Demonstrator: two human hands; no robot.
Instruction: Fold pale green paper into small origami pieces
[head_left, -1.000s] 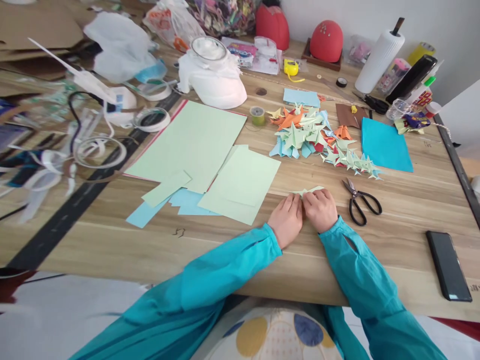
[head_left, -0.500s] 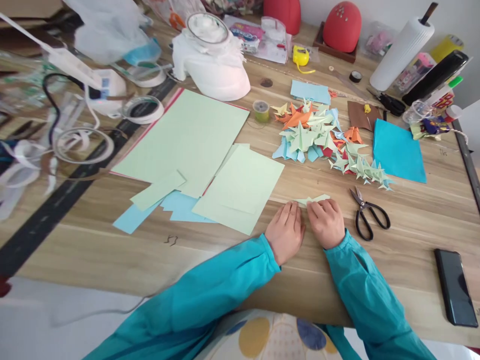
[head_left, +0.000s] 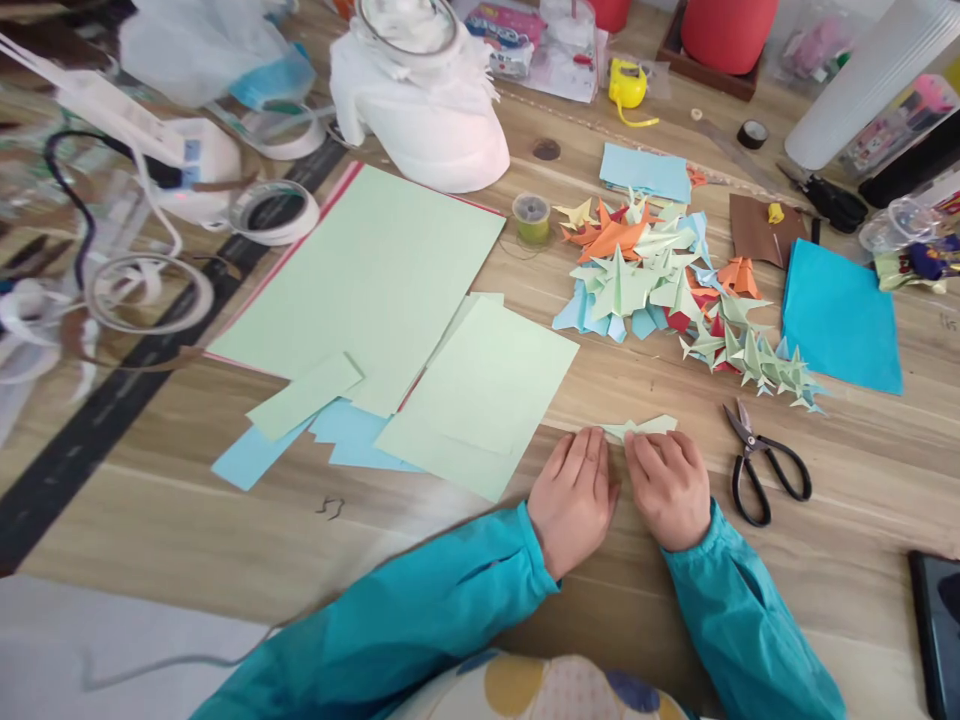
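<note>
Pale-green folded paper (head_left: 641, 428) lies on the counter (head_left: 862, 560), left of the scissors (head_left: 765, 465). We note the left hand (head_left: 574, 495) and right hand (head_left: 670, 485) side by side, flat, fingertips pinning it. In our judgement, uneven pressure could slide it and skew the crease.

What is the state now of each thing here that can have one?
Folded paper: creased, flat on table.
Left hand: flat, palm down, fingertips at that paper's end.
Right hand: palm down, fingers pressing that paper.
Scissors: shut, lying flat.
Phone: screen dark.
Big green sheet: unfolded, flat.
</note>
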